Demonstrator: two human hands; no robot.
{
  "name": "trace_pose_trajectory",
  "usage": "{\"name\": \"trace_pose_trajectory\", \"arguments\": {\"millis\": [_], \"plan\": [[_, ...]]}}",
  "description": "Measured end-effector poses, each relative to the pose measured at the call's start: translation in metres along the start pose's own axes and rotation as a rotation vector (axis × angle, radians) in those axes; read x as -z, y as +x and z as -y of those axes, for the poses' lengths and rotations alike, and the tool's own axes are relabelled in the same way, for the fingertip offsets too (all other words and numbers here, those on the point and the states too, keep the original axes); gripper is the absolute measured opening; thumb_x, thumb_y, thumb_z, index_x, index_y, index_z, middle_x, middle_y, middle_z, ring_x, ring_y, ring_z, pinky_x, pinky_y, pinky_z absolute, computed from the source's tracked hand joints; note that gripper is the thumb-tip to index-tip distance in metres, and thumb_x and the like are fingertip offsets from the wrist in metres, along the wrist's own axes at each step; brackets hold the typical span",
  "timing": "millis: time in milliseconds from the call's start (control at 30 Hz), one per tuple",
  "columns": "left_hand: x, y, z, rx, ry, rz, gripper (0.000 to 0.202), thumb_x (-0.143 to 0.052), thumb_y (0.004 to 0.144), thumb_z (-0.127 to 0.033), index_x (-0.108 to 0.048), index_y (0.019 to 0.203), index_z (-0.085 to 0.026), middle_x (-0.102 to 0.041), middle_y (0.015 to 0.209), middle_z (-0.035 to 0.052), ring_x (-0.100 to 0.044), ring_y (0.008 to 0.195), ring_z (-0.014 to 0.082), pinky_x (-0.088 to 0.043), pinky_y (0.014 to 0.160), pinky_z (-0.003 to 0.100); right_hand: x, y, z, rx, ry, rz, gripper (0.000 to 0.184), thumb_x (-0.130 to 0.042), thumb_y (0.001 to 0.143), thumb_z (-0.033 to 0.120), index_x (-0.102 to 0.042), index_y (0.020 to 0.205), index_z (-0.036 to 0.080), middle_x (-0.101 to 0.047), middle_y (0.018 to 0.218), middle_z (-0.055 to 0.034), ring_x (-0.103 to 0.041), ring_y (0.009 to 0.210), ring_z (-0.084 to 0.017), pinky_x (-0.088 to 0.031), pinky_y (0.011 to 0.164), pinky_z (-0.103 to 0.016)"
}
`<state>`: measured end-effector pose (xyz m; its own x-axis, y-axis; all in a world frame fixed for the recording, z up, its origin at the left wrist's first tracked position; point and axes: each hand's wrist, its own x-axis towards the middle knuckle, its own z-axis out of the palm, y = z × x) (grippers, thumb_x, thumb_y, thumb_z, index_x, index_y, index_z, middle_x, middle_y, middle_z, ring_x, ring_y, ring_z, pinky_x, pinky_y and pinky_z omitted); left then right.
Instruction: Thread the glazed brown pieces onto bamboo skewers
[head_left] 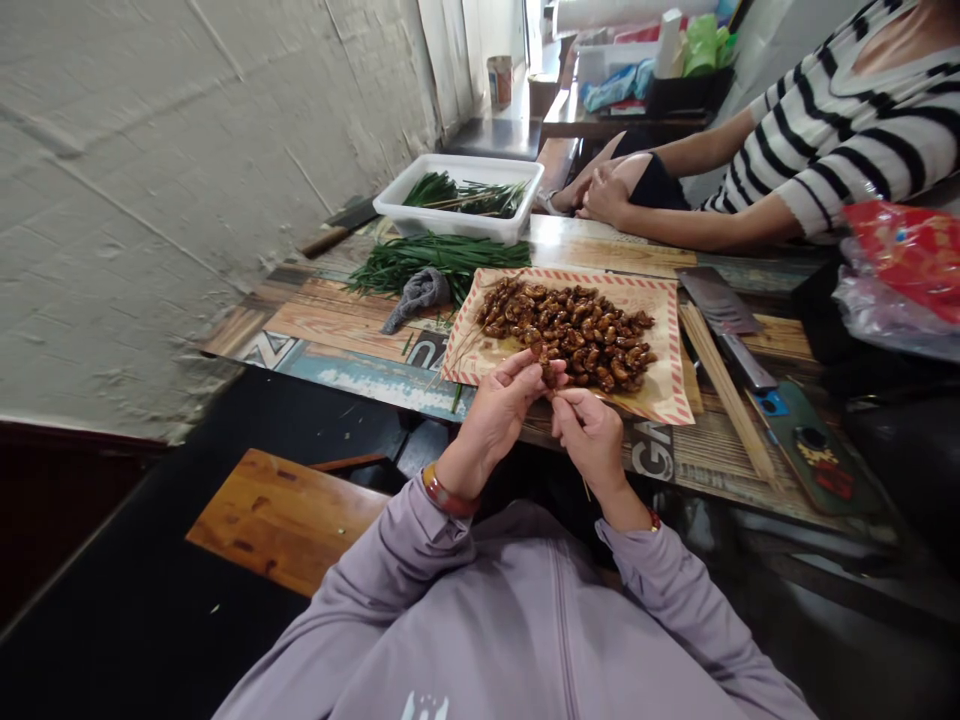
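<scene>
A pile of glossy brown food pieces (577, 330) lies on a red-striped paper sheet (660, 390) at the table's near edge. My left hand (499, 405) is closed in a pinch on one brown piece (550, 375) at the pile's front. My right hand (589, 430) is closed around a thin wooden skewer (585, 487), whose tip meets that piece. Both hands touch just over the paper's front edge.
Loose bamboo skewers (724, 390) and a cleaver (724, 310) lie right of the paper. Green chives (435, 258), a grey cloth (416, 295) and a white tub (461, 195) sit behind. A person in a striped top (847, 120) leans on the table. A wooden bench (285, 515) is lower left.
</scene>
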<state>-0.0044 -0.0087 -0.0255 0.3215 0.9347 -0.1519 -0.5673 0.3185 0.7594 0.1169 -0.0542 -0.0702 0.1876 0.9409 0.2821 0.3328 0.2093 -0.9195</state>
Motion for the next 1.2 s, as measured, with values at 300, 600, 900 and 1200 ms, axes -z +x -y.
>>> {"name": "trace_pose_trajectory", "arguments": {"millis": [300,600,900,1200], "plan": [[0.006,0.015,-0.017,-0.129,0.084,-0.024,0.037,-0.074,0.074,-0.037,-0.065,0.103,-0.015,-0.074,0.099,0.0091,-0.070,0.089,0.0180,-0.049,0.083,0.028,-0.001,-0.002,-0.004,0.001,0.012,0.025,0.022,-0.052,0.091,0.034,-0.066,0.091,0.018,-0.057,0.051,0.0053,-0.051,0.042,-0.008,-0.040,0.045,-0.019],[0.001,0.020,-0.018,-0.128,0.072,0.010,0.028,-0.074,0.076,-0.035,-0.070,0.092,-0.013,-0.073,0.086,0.0065,-0.069,0.083,0.0155,-0.048,0.089,0.030,0.000,-0.002,-0.004,-0.005,-0.010,0.040,0.022,-0.052,0.091,0.034,-0.067,0.090,0.019,-0.057,0.051,0.0051,-0.051,0.042,-0.009,-0.040,0.045,-0.020],[-0.002,0.019,-0.017,-0.123,0.072,0.039,0.026,-0.074,0.075,-0.034,-0.070,0.090,-0.014,-0.073,0.085,0.0066,-0.069,0.082,0.0151,-0.048,0.086,0.028,0.000,-0.003,-0.004,0.013,-0.020,0.014,0.021,-0.052,0.091,0.034,-0.066,0.090,0.019,-0.056,0.050,0.0058,-0.051,0.042,-0.009,-0.041,0.046,-0.020],[-0.001,0.020,-0.012,-0.112,0.085,0.034,0.026,-0.075,0.074,-0.033,-0.070,0.089,-0.013,-0.073,0.085,0.0071,-0.068,0.084,0.0153,-0.047,0.085,0.027,0.000,-0.002,-0.004,0.012,-0.015,0.004,0.020,-0.052,0.091,0.033,-0.066,0.089,0.019,-0.056,0.050,0.0059,-0.051,0.041,-0.009,-0.041,0.045,-0.020]]}}
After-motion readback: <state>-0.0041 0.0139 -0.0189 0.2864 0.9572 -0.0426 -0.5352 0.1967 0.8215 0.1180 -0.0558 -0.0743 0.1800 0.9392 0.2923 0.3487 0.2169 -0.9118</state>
